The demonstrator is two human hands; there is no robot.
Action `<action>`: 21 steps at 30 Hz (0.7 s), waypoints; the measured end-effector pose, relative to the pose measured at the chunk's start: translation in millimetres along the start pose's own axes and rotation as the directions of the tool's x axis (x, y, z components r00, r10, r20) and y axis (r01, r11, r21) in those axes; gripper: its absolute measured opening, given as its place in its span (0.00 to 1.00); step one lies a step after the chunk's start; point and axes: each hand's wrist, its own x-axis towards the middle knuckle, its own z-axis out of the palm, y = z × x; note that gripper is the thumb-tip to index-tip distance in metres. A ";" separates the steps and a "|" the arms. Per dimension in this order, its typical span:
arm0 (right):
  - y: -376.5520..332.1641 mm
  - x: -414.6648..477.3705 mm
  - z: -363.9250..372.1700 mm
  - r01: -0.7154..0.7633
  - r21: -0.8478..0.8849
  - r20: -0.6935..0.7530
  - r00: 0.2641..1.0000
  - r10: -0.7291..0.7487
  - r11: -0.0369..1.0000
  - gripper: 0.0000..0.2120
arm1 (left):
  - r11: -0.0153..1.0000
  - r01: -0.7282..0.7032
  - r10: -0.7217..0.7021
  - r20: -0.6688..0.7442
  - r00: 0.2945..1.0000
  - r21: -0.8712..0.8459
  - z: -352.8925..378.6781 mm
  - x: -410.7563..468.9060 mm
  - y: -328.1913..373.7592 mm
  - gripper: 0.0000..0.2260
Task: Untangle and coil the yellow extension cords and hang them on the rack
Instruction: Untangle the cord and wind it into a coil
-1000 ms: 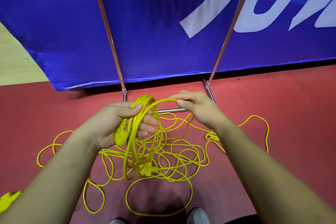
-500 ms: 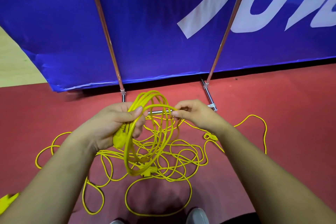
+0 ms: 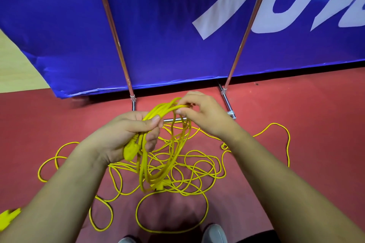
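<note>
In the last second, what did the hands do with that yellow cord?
The right hand carried its strand up and over onto the top of the coil, laying on another loop, and pinches it there. The left hand kept gripping the coil and a plug. The loose cord on the floor barely shifted.

Sports hall or event venue: red floor (image 3: 296,104), wood flooring (image 3: 17,69), blue banner (image 3: 167,25) on metal stand (image 3: 116,31).

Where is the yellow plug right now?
In the head view, the plug sits left of centre, tucked in the left hand beside the coil it holds, above the loose cord on the red floor.
</note>
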 end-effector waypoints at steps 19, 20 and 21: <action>126.3 -40.4 64.3 -0.545 0.151 -0.007 0.834 0.552 0.825 0.11 | 0.943 -0.233 0.222 -0.072 0.972 -0.239 -1.3 -11.6 13.8 0.10; 127.1 -42.4 68.2 -0.574 0.181 0.005 0.813 0.583 0.799 0.11 | 0.946 -0.236 0.216 -0.110 0.970 -0.221 0.3 -10.8 14.5 0.09; 126.0 -43.2 71.1 -0.599 0.245 0.004 0.787 0.617 0.762 0.10 | 0.951 -0.240 0.212 -0.151 0.966 -0.195 1.7 -9.6 14.8 0.09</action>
